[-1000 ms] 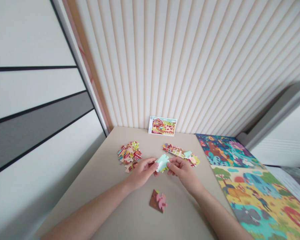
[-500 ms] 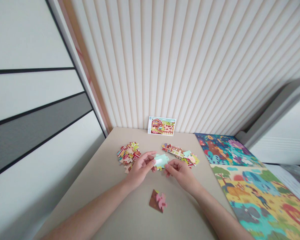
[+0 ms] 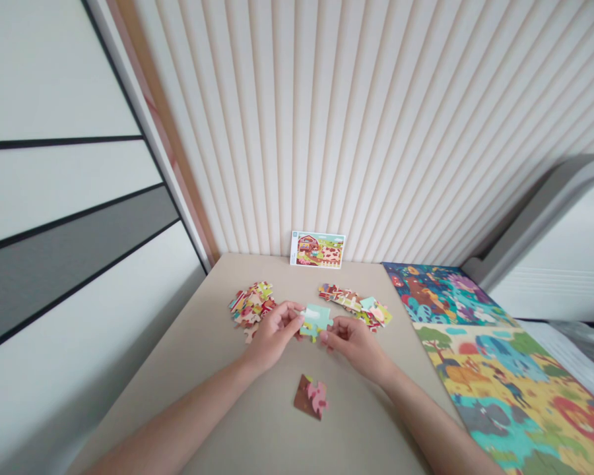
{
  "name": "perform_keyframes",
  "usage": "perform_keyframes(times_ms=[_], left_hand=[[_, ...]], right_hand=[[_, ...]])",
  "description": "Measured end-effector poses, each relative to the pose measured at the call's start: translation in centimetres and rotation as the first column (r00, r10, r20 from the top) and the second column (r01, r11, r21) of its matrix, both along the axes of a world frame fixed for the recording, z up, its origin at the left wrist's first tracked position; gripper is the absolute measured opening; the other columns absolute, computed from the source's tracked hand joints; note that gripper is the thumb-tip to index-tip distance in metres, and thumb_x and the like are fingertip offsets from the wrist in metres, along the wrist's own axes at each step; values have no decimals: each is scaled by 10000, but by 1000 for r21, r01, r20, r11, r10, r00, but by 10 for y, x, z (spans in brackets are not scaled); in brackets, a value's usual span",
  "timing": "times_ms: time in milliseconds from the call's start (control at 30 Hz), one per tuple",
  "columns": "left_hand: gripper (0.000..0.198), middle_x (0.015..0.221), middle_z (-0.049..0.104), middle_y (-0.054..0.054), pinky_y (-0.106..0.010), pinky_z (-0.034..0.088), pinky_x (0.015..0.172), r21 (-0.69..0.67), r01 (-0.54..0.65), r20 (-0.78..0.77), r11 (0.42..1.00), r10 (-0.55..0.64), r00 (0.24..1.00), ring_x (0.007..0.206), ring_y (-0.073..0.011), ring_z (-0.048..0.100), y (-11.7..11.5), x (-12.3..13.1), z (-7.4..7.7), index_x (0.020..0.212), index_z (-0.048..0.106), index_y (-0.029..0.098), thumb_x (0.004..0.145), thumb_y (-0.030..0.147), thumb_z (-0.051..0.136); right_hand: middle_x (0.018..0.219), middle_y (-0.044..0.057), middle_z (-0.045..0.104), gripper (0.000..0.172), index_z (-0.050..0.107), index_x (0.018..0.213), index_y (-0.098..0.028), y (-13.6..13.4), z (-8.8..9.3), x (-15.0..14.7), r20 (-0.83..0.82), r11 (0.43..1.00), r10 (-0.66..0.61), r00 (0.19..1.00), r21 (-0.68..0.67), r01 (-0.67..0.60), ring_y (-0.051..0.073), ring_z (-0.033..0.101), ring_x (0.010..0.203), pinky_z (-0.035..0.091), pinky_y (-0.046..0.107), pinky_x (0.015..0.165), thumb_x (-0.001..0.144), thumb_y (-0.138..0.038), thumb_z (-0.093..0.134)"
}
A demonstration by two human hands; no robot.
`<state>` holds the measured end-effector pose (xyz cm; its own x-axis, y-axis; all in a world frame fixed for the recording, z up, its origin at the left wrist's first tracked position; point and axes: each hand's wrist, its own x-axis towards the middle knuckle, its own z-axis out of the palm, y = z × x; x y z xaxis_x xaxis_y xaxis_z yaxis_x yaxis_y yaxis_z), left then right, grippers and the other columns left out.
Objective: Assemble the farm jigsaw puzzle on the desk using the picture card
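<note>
A pale turquoise puzzle piece [image 3: 317, 318] with a white cloud shape and a yellow-green lower edge is held above the table between both hands. My left hand [image 3: 276, 333] pinches its left side between thumb and fingers. At its lower right, my right hand [image 3: 349, 340] grips the edge with thumb and bent index finger. Nearer to me, a brown puzzle piece with a pink pig [image 3: 311, 397] lies on the table. Beyond my left hand sits a heap of puzzle pieces [image 3: 251, 302]; another heap of pieces [image 3: 346, 297] spreads beyond my right hand.
A farm picture card [image 3: 319, 249] leans against the ribbed wall [image 3: 297, 119] at the back of the table [image 3: 218, 422]. Along the right edge lie a dark animal puzzle [image 3: 445, 293] and a yellow savanna puzzle [image 3: 515, 396]. A white panelled surface [image 3: 79, 297] stands at left.
The turquoise piece has tilted to face me more, so its yellow-green lower edge shows better. Both hands keep hold of it. The view has shifted slightly.
</note>
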<state>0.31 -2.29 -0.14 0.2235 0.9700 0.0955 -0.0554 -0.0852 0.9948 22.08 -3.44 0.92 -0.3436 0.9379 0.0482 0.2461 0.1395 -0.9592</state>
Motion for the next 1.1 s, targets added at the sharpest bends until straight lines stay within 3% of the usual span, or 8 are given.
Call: perform_keyframes(times_ms=[233,433,600,767,933,1000,1100], left_hand=[[333,858,679,-21,-280,559,704,5,-110,55,994,109,992,740,-155,666,0,1,-2,983,566,184,883,489,654],[358,795,696,-21,-326,572,745,-30,-247,157,969,248,956,764,-186,704,7,-6,-5,961,531,189,866,504,671],[431,799,706,-40,-325,577,715,-45,-220,71,974,223,972,748,-199,709,5,-6,-4,957,563,182,812,565,697],[384,921,717,-58,-321,578,745,-45,-54,44,998,56,997,827,-198,703,0,2,-8,1013,575,181,852,516,676],[354,965,710,-62,-304,572,717,-35,78,11,996,-78,997,863,-199,689,1,4,-17,1033,570,176,849,446,705],[331,969,704,-61,-293,568,688,-29,82,-8,996,-82,997,862,-199,685,2,3,-20,1024,558,177,865,437,687],[345,997,700,-62,-303,573,711,-26,60,-19,998,-60,998,872,-200,688,3,1,-24,1051,547,179,864,432,687]], right_hand=[[723,23,702,410,664,816,-184,1,7,-1,-83,997,-1,997,-83,-6,143,586,603,427,264,592,832,-594,684],[609,-5,644,424,653,823,-188,7,6,6,-119,985,-134,984,-127,119,124,520,527,369,250,524,828,-611,677],[610,2,650,405,656,841,-187,10,3,10,-151,984,-127,980,-146,105,117,509,514,359,244,514,863,-591,648],[639,2,650,387,635,807,-183,6,-7,1,-78,991,-123,989,-62,118,120,531,525,377,246,514,843,-567,679],[601,11,645,395,655,723,-201,5,-3,4,220,987,-143,965,108,122,140,513,519,345,264,506,906,-546,592],[705,41,702,357,710,786,-220,12,2,22,359,954,-234,903,262,143,176,582,620,406,292,594,948,-491,543],[965,110,746,278,750,976,-218,29,3,64,494,821,-524,693,509,258,260,647,923,441,368,859,962,-359,510]])
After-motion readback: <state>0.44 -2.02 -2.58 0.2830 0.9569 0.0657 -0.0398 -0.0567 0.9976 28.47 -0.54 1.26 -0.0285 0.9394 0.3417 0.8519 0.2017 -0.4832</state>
